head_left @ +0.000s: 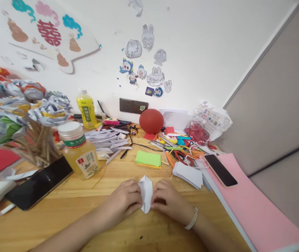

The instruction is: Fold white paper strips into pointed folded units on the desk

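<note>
Your left hand (127, 198) and right hand (167, 200) pinch folded white paper (146, 194) at opposite edges, presumably steadying its creases; green slips (148, 158) lie beyond them.

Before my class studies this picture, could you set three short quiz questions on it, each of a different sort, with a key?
1. What do the left hand and the right hand hold between them?
2. True or false: the red ball is farther from the hands than the bright green paper.
3. Where is the bracelet worn? A) on the left wrist; B) on the right wrist; C) on both wrists.

Key:
1. A folded white paper.
2. True.
3. B.
</note>
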The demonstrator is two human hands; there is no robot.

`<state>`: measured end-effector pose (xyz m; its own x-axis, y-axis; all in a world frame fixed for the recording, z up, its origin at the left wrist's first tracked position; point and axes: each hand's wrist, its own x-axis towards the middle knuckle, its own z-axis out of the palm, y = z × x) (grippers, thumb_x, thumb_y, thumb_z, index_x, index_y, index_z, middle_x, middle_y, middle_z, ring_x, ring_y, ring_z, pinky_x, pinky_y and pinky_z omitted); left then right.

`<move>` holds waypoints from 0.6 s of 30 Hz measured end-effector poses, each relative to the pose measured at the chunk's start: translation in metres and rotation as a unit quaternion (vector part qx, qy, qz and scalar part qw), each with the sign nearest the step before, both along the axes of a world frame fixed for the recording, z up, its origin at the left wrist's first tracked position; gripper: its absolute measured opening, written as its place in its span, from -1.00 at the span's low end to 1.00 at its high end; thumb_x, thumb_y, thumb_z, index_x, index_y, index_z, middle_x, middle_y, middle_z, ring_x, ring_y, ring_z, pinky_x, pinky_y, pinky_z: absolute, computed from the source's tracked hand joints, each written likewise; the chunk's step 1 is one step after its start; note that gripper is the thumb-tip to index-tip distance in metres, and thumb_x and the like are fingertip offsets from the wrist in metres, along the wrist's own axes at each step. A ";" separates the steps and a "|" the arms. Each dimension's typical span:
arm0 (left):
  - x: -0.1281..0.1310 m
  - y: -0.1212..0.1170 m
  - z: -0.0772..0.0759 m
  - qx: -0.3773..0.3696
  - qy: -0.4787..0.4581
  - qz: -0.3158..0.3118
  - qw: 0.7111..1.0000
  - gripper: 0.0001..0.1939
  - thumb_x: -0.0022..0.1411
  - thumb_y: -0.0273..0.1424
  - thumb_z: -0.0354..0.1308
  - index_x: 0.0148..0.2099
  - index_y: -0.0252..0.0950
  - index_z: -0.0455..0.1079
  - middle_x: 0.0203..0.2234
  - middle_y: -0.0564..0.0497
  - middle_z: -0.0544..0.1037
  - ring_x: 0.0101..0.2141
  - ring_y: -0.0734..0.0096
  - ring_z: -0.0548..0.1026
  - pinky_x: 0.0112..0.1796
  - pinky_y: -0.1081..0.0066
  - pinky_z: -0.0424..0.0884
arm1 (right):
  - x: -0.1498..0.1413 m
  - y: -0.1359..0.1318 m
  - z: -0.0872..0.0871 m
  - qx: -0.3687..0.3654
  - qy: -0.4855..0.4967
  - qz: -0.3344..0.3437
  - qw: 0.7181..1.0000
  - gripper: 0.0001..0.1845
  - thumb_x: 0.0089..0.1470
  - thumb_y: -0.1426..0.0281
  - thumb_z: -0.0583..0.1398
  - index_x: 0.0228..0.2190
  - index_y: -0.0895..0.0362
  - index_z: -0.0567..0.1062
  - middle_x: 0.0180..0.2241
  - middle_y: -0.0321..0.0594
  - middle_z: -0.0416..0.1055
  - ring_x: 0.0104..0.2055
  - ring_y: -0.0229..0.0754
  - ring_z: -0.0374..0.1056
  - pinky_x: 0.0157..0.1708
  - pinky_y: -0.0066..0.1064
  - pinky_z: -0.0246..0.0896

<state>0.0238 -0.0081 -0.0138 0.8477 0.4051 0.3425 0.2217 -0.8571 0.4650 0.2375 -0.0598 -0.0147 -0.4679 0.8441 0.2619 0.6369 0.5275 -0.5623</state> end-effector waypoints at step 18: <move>0.019 -0.017 0.000 -0.040 0.051 0.175 0.982 -0.86 0.16 -0.48 0.07 -0.46 -0.31 0.31 -0.43 -0.05 0.38 -0.31 0.24 0.33 -0.29 0.31 0.26 | -0.021 -0.008 -0.002 -0.051 -0.010 -0.160 0.986 -0.84 -0.07 0.50 0.30 -0.52 0.14 0.39 -0.43 -0.35 0.28 -0.28 -0.21 0.19 -0.28 -0.39 -0.01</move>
<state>0.0424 -0.0251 -0.0139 0.6791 0.7007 0.2188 0.5456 -0.6812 0.4882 0.2160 -0.0676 -0.0168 -0.1779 0.9709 0.1602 0.7734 0.2386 -0.5873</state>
